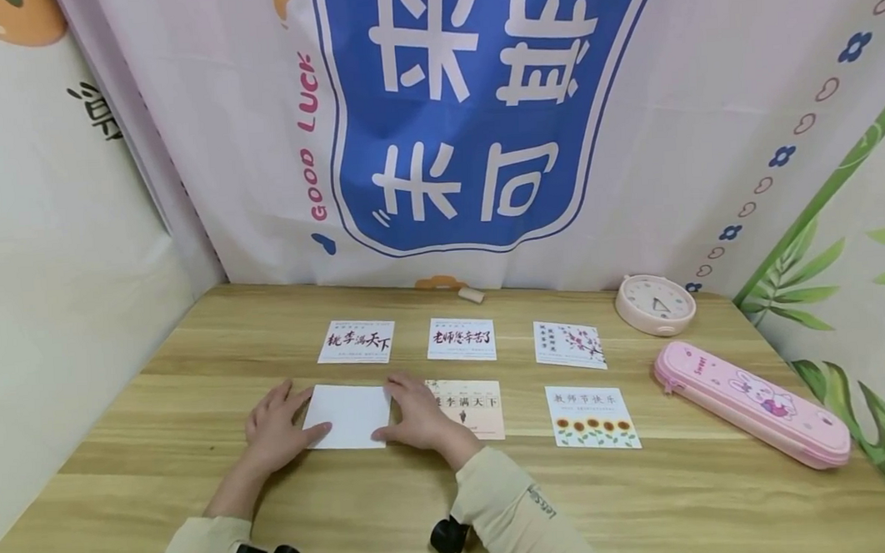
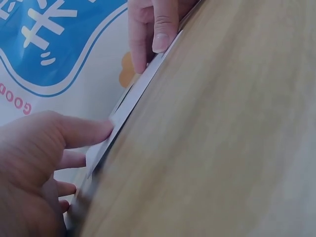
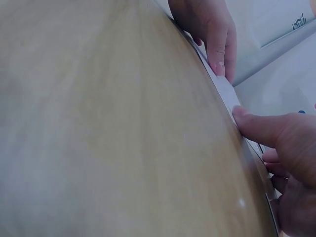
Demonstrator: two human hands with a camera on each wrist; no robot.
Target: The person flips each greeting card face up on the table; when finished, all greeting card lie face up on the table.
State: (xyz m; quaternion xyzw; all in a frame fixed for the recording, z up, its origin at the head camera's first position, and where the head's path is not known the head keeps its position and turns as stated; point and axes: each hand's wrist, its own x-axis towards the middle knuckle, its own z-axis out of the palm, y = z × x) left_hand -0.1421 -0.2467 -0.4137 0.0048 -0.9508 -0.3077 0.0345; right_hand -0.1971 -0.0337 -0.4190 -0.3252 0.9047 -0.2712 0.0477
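A blank white card (image 1: 348,417) lies between both hands at the left of the front row. My left hand (image 1: 276,427) holds its left edge, with the thumb (image 2: 91,132) on the near corner. At the opposite edge, my right hand (image 1: 420,415) pinches the card between thumb (image 3: 256,126) and fingers. Just beyond the right hand is a beige printed card (image 1: 483,416), partly covered by that hand. Whether the white card touches the table all over cannot be told.
Back row: two cards with dark red writing (image 1: 356,342) (image 1: 461,340) and a blossom card (image 1: 569,344). A sunflower card (image 1: 593,417) lies front right. Further right are a pink pencil case (image 1: 753,404) and a round clock (image 1: 655,304). An eraser-like block (image 1: 471,295) sits near the back edge.
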